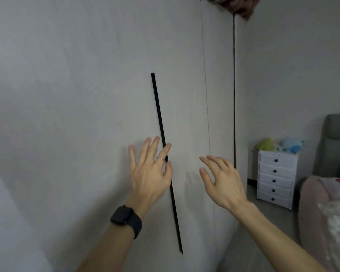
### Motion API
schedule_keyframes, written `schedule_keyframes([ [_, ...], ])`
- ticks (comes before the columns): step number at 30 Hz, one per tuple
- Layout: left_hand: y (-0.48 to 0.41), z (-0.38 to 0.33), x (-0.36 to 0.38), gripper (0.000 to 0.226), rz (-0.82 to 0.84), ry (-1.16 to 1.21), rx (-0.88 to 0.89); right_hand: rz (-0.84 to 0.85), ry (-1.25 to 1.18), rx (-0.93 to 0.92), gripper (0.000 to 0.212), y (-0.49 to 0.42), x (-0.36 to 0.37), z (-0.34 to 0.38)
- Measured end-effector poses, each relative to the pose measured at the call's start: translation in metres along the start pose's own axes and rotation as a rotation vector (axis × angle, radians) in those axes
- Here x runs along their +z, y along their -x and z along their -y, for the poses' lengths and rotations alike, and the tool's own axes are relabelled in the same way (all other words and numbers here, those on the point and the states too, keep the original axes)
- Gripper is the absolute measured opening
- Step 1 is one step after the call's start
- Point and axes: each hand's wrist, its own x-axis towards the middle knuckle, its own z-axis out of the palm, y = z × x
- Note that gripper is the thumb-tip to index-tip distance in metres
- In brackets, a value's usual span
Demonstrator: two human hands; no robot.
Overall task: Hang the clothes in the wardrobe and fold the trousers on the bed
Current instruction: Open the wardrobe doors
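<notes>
A pale grey wardrobe door (77, 114) fills most of the view, with a long black bar handle (158, 107) running down it. My left hand (149, 173), with a ring and a black wristwatch, lies against the door with fingers spread, across the handle. My right hand (220, 179) hovers with fingers straight and relaxed by the thin seam (205, 85) between two doors; it holds nothing. A second black handle (234, 85) runs along the right door's edge. A bit of cloth (236, 4) shows at the top edge. The bed (326, 203) with pink bedding is at the right.
A white chest of drawers (276, 177) with green and blue soft toys (279, 145) on top stands against the far wall. The grey padded headboard (336, 142) rises behind the bed. A strip of grey floor (267, 218) runs between wardrobe and bed.
</notes>
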Motion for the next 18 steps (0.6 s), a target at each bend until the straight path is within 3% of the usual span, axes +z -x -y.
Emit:
schedule_keyframes([
  [5,-0.06,0.004,0.029,0.049,-0.181,-0.087,0.028,-0.046,-0.077,-0.101,0.053,-0.083,0.038,-0.013],
  [12,-0.081,0.01,0.07,0.07,-0.122,-0.311,-0.21,-0.163,-0.288,-0.36,0.047,-0.186,0.089,-0.028],
  [18,-0.084,-0.004,0.094,0.071,-0.087,-0.472,-0.371,-0.228,-0.428,-0.578,0.051,-0.229,0.126,-0.032],
])
